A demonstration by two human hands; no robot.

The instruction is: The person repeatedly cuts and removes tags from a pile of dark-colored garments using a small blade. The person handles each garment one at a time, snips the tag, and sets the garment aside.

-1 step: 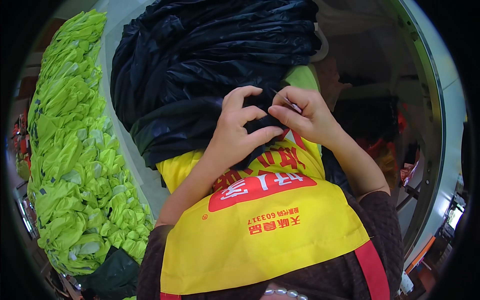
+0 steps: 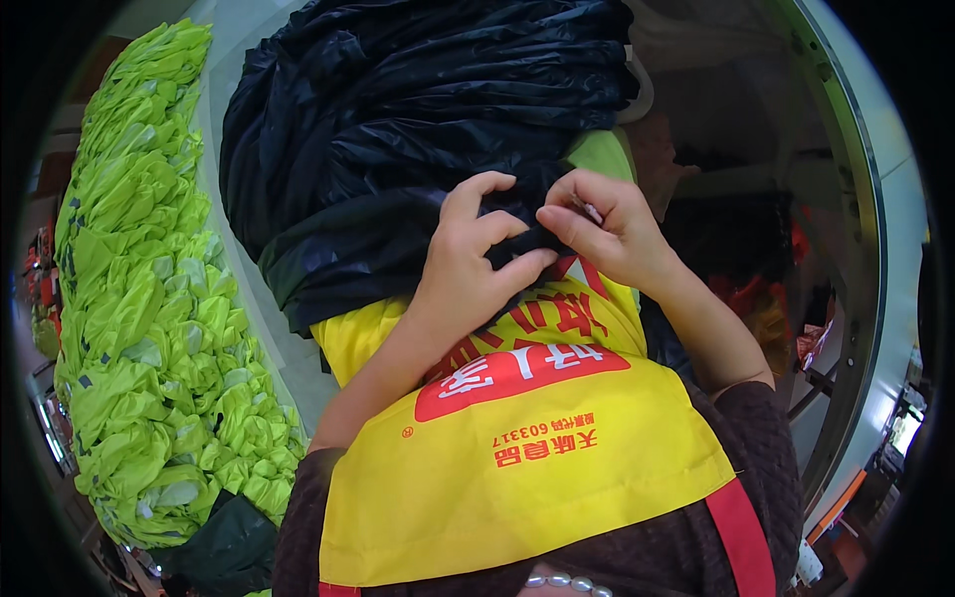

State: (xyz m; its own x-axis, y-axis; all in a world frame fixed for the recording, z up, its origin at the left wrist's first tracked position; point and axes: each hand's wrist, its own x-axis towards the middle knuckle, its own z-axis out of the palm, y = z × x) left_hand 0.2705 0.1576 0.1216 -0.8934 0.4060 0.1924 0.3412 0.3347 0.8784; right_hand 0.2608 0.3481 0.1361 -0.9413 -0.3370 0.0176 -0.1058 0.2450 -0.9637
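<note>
Left hand (image 2: 468, 269) and right hand (image 2: 602, 229) both pinch the black fabric bundle (image 2: 418, 129) edge at 12 o'clock. Slippery fabric may slip; the bundle could slump toward the green pile (image 2: 149, 328) at 9.

Black bag bundle (image 2: 418, 129) blocks the far middle; green bag heap (image 2: 139, 328) walls the left; a narrow pale worktop (image 2: 261, 333) strip lies free between

Two hands at work, left hand (image 2: 468, 264) and right hand (image 2: 609, 227), both pinching one black plastic bundle (image 2: 418, 129). Left of that bundle there's one long heap of neon-green folded pieces (image 2: 149, 328), too many to count. One yellow apron (image 2: 527, 458) below the bundle.
</note>
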